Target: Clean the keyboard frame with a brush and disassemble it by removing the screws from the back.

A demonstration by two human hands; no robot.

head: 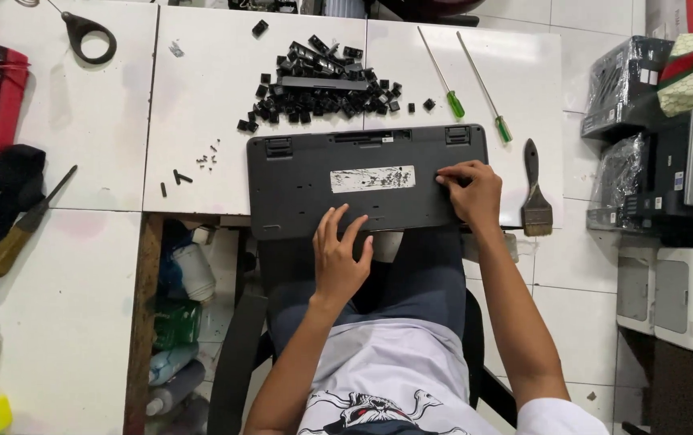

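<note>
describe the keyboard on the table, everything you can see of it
The keyboard is dark grey plastic and lies face down, its near edge overhanging the white table. A worn pale label crosses its back; two folded feet sit at the far corners. The left hand rests flat on the near edge, and the right hand presses beside the label.

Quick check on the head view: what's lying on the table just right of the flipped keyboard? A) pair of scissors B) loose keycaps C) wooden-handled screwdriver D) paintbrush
D: the paintbrush lies just right of the keyboard, bristles toward the person, close to the right hand; the keycaps are piled beyond the keyboard's far edge.
</note>
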